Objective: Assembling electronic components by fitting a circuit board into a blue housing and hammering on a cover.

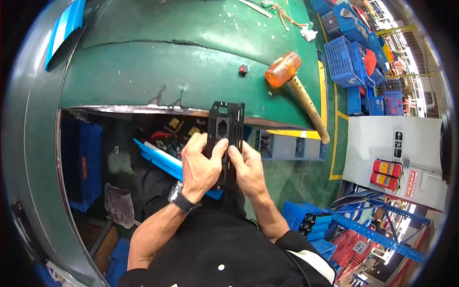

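Note:
Both hands hold a flat black plastic panel with several cut-outs, upright in front of the green workbench's near edge. My left hand grips its left side, thumb pressed on a black socket part seated in the panel's middle. From the right, my right hand grips it too, thumb beside the same part. A dark watch sits on my left wrist.
A mallet with an orange head and wooden handle lies on the bench at right. A small red and black switch lies near it. Blue crates stand at upper right, red extinguishers at right, blue bins below the bench.

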Demonstrator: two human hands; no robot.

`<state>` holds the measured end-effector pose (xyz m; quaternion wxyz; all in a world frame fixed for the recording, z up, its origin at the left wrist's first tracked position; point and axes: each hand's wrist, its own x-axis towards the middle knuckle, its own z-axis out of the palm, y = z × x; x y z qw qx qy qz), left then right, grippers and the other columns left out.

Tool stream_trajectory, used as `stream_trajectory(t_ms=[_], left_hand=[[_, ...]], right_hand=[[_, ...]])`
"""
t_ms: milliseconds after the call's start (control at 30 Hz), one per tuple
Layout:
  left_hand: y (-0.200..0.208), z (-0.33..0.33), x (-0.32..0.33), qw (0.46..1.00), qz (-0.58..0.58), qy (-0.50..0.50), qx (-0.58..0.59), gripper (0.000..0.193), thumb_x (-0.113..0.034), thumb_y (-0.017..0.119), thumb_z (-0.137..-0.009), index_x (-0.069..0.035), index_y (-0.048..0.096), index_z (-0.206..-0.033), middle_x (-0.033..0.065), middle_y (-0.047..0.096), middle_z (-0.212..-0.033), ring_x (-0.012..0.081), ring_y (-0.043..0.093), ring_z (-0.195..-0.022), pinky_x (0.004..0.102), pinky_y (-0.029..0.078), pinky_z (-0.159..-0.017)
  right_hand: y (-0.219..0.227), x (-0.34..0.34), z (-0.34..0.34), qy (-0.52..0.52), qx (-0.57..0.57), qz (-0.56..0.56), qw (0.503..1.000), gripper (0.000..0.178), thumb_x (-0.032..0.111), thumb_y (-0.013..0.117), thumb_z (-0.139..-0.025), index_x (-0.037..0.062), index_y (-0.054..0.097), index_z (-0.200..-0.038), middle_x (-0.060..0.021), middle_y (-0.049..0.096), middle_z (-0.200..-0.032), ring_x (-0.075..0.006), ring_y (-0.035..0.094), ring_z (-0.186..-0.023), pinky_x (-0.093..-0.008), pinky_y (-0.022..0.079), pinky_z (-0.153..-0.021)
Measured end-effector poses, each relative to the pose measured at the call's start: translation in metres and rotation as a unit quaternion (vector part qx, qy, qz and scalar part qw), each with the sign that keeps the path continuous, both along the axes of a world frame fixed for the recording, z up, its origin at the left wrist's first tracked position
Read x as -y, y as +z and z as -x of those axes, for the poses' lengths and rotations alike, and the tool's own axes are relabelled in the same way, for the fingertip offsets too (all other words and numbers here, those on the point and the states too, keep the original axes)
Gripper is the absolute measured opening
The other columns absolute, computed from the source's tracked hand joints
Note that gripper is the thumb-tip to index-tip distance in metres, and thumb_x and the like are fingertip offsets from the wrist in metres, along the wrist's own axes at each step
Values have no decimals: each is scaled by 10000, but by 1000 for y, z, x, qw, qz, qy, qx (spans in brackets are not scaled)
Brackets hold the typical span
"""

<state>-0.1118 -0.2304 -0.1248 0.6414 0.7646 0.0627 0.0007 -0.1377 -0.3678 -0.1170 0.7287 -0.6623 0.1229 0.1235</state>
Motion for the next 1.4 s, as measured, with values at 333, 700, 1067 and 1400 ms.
stream_trajectory(t_ms=[333, 700, 1067, 1400], left_hand=[[1, -3, -4, 1000, 11, -12, -25, 269, -231, 746, -908, 34, 702, -884, 141, 666, -723, 210, 606, -640, 351, 471, -626], [6, -8, -17, 998, 37, -29, -43, 270, -235, 741, -903, 35, 734, -881, 97, 690, -696, 126, 625, -645, 317, 478, -607], [1, -5, -11, 1000, 9, 6, 20, 283, -260, 767, -865, 18, 718, -854, 177, 647, -708, 300, 642, -677, 395, 484, -639], [2, -4, -12, 1000, 10, 10, 5, 326, -268, 777, -841, 39, 672, -808, 217, 616, -723, 362, 612, -672, 439, 468, -628]], right_hand=[[59, 142, -94, -65, 261, 636, 724, 430, 298, 653, -1000, 3, 581, -1304, -289, 698, -1052, -446, 686, -970, -458, 529, -819], [76, 131, -89, 66, 209, 533, 817, 202, 132, 700, -922, -8, 584, -1013, -90, 500, -727, -138, 474, -664, -308, 430, -617], [91, 77, -54, 184, 339, 486, 784, 588, 244, 787, -900, 65, 525, -1396, -213, 704, -876, -352, 713, -754, -398, 544, -698], [87, 71, -59, 82, 395, 545, 735, 356, 153, 726, -934, 76, 596, -1256, -158, 736, -853, -329, 732, -729, -404, 558, -631]])
